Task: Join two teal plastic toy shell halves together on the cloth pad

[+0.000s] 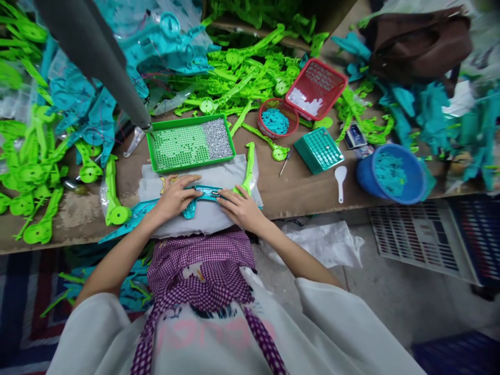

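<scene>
Pale gray T-shirt (219, 344) fills the bottom of the view, w/ a purple gingham apron (203, 250) just beyond, both on the wearer. Past them, on a gray cloth (213, 219) at the near edge of the bench (281, 192), is a turquoise plastic shell (207, 191), spanning the gap between two bare hands. Left hand (177, 197) is curled, fingertips clamped on the shell's L end; right hand (240, 208) lays its fingers over the R end (whether it grips, can't tell). Best practice here, prob.: keep the shell level, press lightly & evenly at both ends, leave its middle open to view. One turquoise blade-shaped piece (134, 220) runs out leftward near the left hand; can't tell if it's joined to the shell. Just behind the cloth: a green tray (191, 166), w/ small silver pcs. (217, 139) (prob. screws) in its R part. Farther R: a slim screwdriver (285, 162), teal gridded box (318, 151), white spoon (340, 182) & blue bucket (365, 177) of turquoise pcs. Across the back: heaped lime-green plastic parts (234, 73), plus a red basket (324, 78) w/ white pcs.
</scene>
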Available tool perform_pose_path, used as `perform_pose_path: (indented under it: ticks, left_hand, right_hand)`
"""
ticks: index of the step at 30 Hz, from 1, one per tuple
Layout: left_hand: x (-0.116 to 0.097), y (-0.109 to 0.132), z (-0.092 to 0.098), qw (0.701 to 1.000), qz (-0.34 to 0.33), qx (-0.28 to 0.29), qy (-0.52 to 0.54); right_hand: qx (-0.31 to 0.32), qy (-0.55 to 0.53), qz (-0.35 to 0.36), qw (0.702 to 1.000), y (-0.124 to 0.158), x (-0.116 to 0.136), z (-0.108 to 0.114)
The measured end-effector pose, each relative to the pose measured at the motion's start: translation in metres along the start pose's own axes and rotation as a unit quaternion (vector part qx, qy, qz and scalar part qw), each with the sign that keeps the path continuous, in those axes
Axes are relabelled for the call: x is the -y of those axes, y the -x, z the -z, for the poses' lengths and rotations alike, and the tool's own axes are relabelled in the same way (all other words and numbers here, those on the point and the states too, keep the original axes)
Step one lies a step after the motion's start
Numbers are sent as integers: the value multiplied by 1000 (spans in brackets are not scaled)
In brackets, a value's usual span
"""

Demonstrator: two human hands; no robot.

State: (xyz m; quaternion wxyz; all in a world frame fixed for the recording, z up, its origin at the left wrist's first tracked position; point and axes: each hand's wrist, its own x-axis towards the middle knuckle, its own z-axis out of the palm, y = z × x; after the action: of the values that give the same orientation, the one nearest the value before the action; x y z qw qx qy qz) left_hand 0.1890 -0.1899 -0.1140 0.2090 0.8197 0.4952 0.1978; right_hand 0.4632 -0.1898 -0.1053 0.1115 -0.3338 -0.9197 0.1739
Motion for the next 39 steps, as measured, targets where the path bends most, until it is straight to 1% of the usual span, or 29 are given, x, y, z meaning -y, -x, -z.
perform_pose_path:
  ticks: [2,3,4,6,7,8,12,14,17,19,22,23,28,30,32,33,35,37,39]
  left_hand:
    - [0,0,0,1000,6,-4,-1]
    - [0,0,0,1000,9,-7,-1]
    - [0,0,0,1000,10,-9,-1]
    - [0,1,0,1000,10,-9,0]
    - [0,1,0,1000,8,-8,1]
    - [1,1,0,1000,6,-8,2]
    - [2,2,-1,1000,0,-16,7]
    - [2,2,-1,1000,-1,-11,13]
    - [2,1,1,1000,7,-2,26]
    - [1,1,1,999,18,-2,32]
    - [2,0,2,999,29,1,35]
    - [2,-1,3,999,29,1,33]
    - [1,-2,5,999,31,7,7]
    - [-1,-3,7,1000,30,8,-1]
    - [-3,-3,9,999,35,8,-11]
    - [-4,-3,10,999,40,9,-15]
    - [-8,-3,11,998,55,16,-24]
    - [-15,-1,10,996,74,11,-42]
    - [-25,1,8,992,101,-10,-73]
  right_hand:
    - [-13,-51,7,999,2,-2,12]
    - [-39,-78,1,996,4,-4,19]
    - [-80,-102,-17,991,6,-7,25]
    - [-169,-127,-76,975,9,-14,35]
    - [-197,-126,-100,967,11,-18,38]
    - [-208,-119,-115,964,13,-21,39]
    - [-200,-88,-153,964,25,-28,32]
    - [-212,-95,-174,957,32,-29,29]
    - [-218,-121,-181,951,39,-31,28]
    - [-237,-146,-202,939,40,-34,30]
    - [-291,-166,-247,909,39,-39,33]
    - [-298,-167,-253,905,38,-40,33]
    - [-269,-168,-248,915,40,-46,30]
    - [-273,-165,-251,914,42,-46,31]
    - [-275,-153,-246,917,42,-42,32]
    - [-270,-142,-236,923,39,-37,33]
    - [-237,-111,-194,946,28,-23,31]
    - [-173,-79,-125,974,13,-4,25]
    - [-105,-49,-59,992,-2,13,13]
